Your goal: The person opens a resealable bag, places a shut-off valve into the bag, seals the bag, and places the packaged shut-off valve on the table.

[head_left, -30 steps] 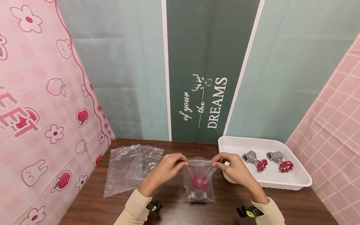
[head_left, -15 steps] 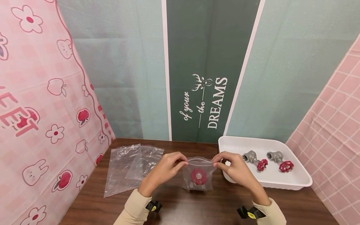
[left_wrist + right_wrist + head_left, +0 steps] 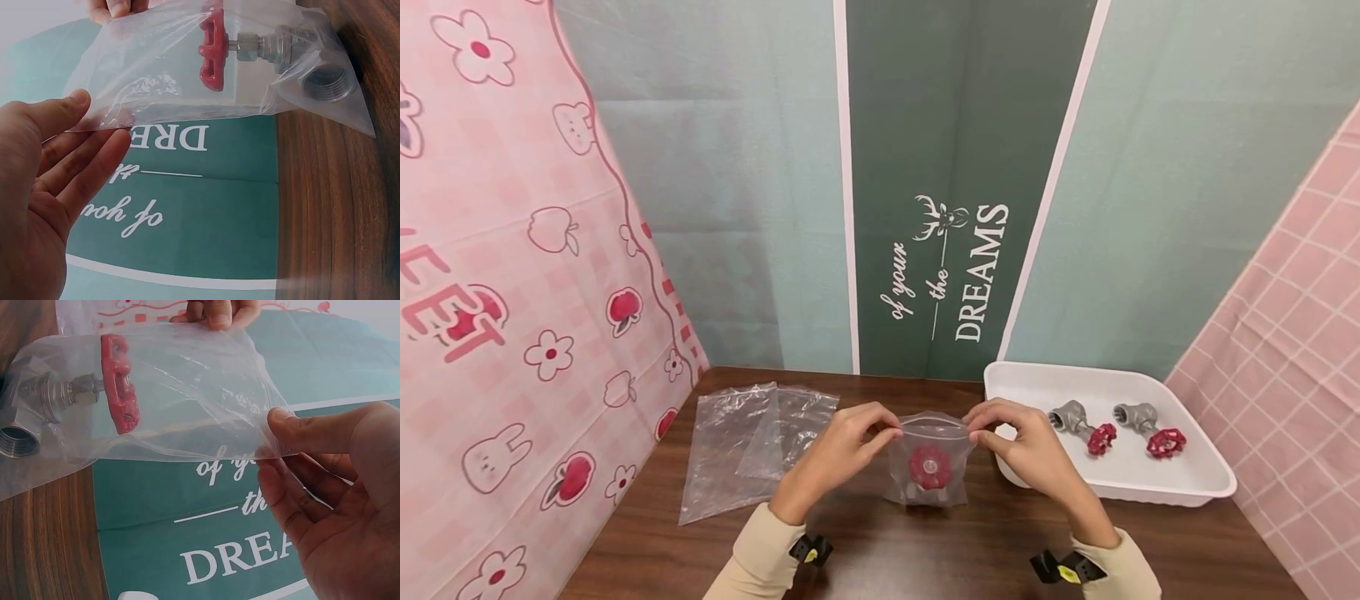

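A clear zip bag stands in the middle of the table in the head view. Inside it is a metal valve with a red handwheel; its threaded port faces out through the film in both wrist views. My left hand pinches the bag's upper left corner between thumb and fingers. Its upper right corner is pinched by my right hand. Between the two hands the bag's mouth is spread sideways, with the handwheel well below the rim.
To the right, a white tray holds two more valves with red handwheels. Flat clear bags overlap on the left of the wooden table. A printed cloth hangs behind.
The bag's lower end has swung back, away from me, so the bag looks shorter in the head view. The valve has shifted with it. Both hands keep their hold at the corners.
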A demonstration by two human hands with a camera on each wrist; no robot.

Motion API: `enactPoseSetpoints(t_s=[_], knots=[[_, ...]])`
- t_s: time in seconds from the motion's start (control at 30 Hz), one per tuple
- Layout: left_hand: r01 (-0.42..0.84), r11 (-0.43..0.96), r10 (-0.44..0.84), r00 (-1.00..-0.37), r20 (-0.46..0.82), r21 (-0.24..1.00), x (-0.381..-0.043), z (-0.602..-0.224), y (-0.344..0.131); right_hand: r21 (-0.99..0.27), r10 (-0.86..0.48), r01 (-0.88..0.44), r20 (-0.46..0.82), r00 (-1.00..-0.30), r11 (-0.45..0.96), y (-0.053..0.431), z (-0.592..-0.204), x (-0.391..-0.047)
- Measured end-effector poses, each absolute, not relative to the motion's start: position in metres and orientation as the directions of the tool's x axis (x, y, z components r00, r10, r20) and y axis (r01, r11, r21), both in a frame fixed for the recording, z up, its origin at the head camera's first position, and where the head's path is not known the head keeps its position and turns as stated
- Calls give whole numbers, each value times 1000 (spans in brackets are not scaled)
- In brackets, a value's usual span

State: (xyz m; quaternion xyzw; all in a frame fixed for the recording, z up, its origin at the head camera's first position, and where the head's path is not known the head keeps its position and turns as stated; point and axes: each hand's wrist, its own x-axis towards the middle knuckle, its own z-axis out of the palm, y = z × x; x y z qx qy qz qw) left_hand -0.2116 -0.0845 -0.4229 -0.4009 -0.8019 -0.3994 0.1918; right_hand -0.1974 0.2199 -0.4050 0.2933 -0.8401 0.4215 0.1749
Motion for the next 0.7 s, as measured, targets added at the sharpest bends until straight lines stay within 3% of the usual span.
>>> enactPoseSetpoints(t_s=[0.37, 0.7], knots=[[797, 374, 462, -604, 650, 474, -212, -425, -80, -608, -371, -640, 522, -768, 469, 211, -405, -199], [769, 385, 443, -639, 628, 511, -213, -427, -77, -498, -411, -624, 477, -777, 602, 173, -398, -203]])
